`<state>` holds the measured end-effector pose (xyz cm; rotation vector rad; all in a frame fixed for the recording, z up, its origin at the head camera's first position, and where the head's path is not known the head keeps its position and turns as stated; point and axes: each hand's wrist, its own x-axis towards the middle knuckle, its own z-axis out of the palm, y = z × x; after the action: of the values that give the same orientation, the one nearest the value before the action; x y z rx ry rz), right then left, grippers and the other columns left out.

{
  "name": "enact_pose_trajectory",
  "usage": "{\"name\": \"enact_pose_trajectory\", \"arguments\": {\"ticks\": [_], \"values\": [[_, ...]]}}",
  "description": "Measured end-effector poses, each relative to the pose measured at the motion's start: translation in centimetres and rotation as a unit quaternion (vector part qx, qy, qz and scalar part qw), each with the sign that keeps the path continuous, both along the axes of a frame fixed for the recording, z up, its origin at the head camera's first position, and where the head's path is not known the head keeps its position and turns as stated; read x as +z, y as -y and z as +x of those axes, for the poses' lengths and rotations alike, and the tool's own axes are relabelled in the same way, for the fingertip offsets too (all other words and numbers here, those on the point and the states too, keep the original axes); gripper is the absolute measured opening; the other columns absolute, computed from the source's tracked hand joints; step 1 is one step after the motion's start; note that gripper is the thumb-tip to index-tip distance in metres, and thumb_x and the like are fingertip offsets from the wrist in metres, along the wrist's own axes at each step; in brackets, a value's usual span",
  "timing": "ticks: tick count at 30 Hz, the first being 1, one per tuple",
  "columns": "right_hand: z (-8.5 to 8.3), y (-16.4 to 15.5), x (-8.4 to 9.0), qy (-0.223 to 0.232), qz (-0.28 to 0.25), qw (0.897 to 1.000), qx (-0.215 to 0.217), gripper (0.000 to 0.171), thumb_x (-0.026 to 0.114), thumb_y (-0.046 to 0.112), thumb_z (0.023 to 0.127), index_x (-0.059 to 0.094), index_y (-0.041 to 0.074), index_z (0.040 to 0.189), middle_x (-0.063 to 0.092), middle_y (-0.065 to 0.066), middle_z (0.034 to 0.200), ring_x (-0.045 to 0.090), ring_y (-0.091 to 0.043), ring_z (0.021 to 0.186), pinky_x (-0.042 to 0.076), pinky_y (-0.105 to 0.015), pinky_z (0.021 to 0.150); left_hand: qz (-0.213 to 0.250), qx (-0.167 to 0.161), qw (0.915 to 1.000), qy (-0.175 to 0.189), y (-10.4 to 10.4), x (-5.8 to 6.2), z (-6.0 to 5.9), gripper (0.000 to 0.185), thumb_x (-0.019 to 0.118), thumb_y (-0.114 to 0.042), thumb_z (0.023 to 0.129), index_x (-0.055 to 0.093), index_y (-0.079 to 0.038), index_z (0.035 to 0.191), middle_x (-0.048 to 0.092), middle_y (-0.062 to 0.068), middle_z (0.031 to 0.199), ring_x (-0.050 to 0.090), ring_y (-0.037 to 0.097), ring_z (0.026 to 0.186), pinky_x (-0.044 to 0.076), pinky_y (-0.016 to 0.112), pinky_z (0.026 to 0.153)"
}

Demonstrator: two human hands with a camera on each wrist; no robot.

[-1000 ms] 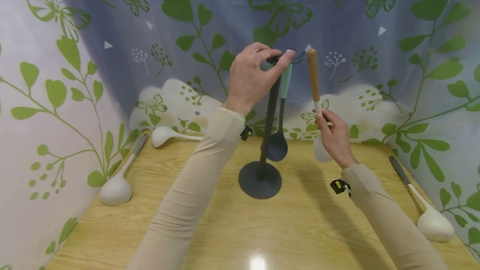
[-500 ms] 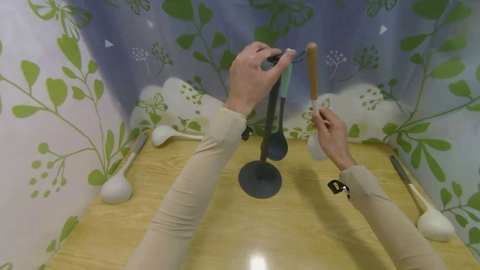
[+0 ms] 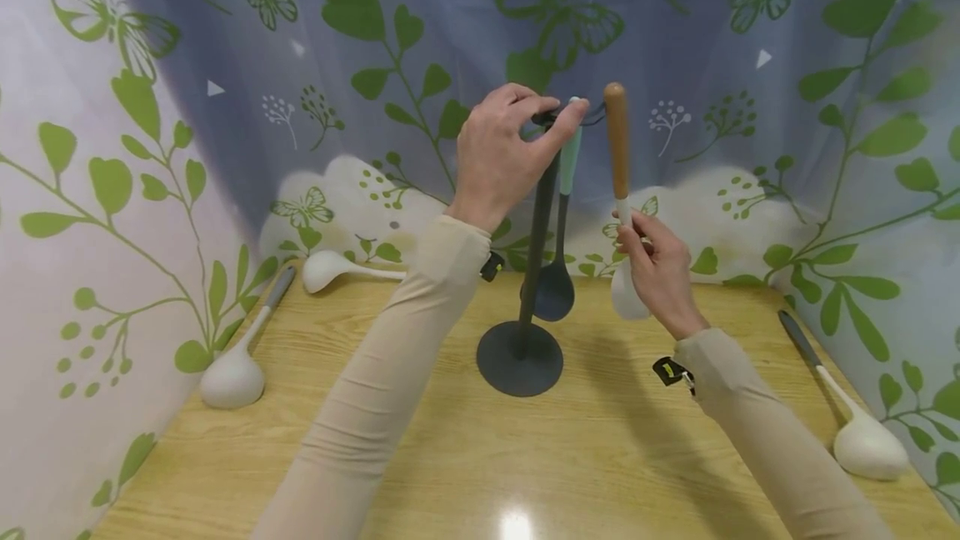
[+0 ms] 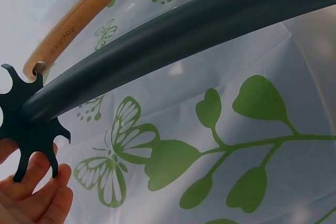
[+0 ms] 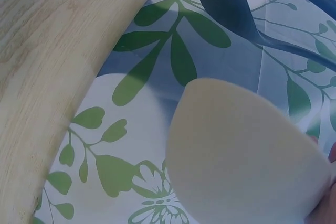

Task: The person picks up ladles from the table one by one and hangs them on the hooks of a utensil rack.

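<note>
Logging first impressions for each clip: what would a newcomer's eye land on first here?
Mid-table, a dark utensil stand rises with a dark blue spoon hanging from it, and the left hand pinches its notched top. Just right of it, the right hand holds a white ladle with a wooden handle upright, handle tip near the top. Three more white ladles lie along the table's edges.

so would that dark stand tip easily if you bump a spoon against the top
Probably somewhat: the stand is a tall thin post on a small round base, so a push up high has leverage. The left hand grips its notched top, which suggests it needs steadying. The hanging dark spoon would likely swing too.
</note>
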<state>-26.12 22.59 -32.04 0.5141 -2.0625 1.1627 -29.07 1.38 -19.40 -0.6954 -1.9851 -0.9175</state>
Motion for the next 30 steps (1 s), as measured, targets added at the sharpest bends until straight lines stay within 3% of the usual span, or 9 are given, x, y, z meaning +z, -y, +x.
{"name": "enact_pose_trajectory", "arguments": {"ticks": [6, 9, 14, 21, 30], "values": [[-2.0, -1.1, -1.6, -0.005, 0.007, 1.000, -0.005, 0.027, 0.053, 0.006, 0.100, 0.065, -0.001, 0.124, 0.064, -0.019, 0.100, 0.056, 0.014, 0.081, 0.052, -0.012, 0.074, 0.001, 0.000, 1.0000, -0.004, -0.1, 0.0, -0.1, 0.039, 0.065, -0.049, 0.091, 0.078, -0.015, 0.107, 0.069, 0.000, 0.105, 0.063, 0.016, 0.094, 0.051, 0.028, 0.078], [-2.7, -1.5, -2.1, -0.009, 0.010, 1.000, 0.000, 0.028, 0.054, 0.006, 0.100, 0.065, 0.002, 0.125, 0.064, -0.016, 0.099, 0.058, 0.008, 0.082, 0.052, -0.010, 0.074, 0.001, 0.000, 1.0000, -0.009, 0.0, 0.0, -0.1, 0.039, 0.064, -0.048, 0.092, 0.078, -0.014, 0.107, 0.069, 0.001, 0.105, 0.064, 0.017, 0.094, 0.051, 0.028, 0.078], [-2.6, -1.1, -2.1, -0.013, 0.025, 1.000, 0.006, 0.027, 0.056, 0.001, 0.098, 0.066, -0.002, 0.122, 0.064, -0.019, 0.096, 0.058, 0.001, 0.082, 0.049, -0.006, 0.073, -0.004, 0.007, 0.9999, -0.013, 0.0, -0.1, -0.2, 0.037, 0.064, -0.046, 0.092, 0.078, -0.014, 0.106, 0.070, 0.002, 0.105, 0.064, 0.017, 0.095, 0.052, 0.029, 0.078], [-1.0, 0.2, -0.9, -0.023, 0.015, 0.999, 0.017, 0.024, 0.055, -0.005, 0.096, 0.064, -0.012, 0.117, 0.061, -0.027, 0.091, 0.057, 0.004, 0.079, 0.049, -0.005, 0.072, -0.002, 0.000, 0.9998, -0.021, -0.1, -0.1, -0.2, 0.038, 0.064, -0.046, 0.092, 0.078, -0.013, 0.106, 0.070, 0.002, 0.105, 0.064, 0.018, 0.094, 0.053, 0.029, 0.076], [-2.7, -0.5, -2.5, -0.024, 0.041, 0.999, 0.020, 0.027, 0.058, 0.000, 0.096, 0.066, -0.001, 0.121, 0.065, -0.017, 0.092, 0.065, -0.014, 0.074, 0.049, -0.006, 0.069, -0.002, 0.000, 0.9999, -0.016, -0.1, -0.1, -0.2, 0.038, 0.065, -0.046, 0.092, 0.078, -0.013, 0.106, 0.070, 0.002, 0.104, 0.064, 0.017, 0.094, 0.052, 0.029, 0.078]]}}
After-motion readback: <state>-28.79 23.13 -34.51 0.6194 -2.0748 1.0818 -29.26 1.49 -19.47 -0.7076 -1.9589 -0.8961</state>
